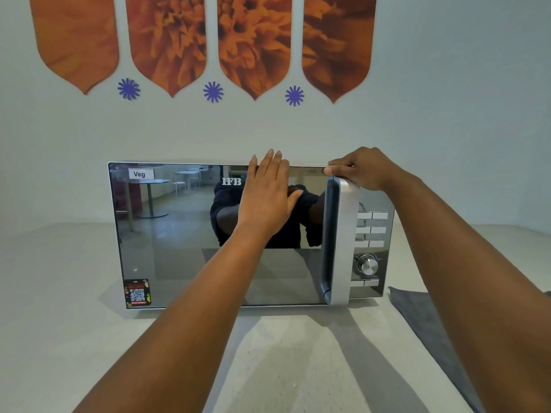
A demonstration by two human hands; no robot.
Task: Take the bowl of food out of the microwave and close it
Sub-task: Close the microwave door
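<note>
A silver microwave [179,263] with a mirrored door stands on the pale counter, its door closed against the body. My left hand [267,195] lies flat on the upper middle of the door, fingers together and reaching over the top edge. My right hand [362,169] rests on the microwave's top right corner, above the silver door handle [340,242], fingers curled over the edge. No bowl of food is visible; the mirrored door hides the inside.
A control panel with buttons and a dial [367,264] sits right of the handle. A dark grey cloth [429,329] lies on the counter [59,293] to the right. A wall with orange decorations rises close behind the microwave.
</note>
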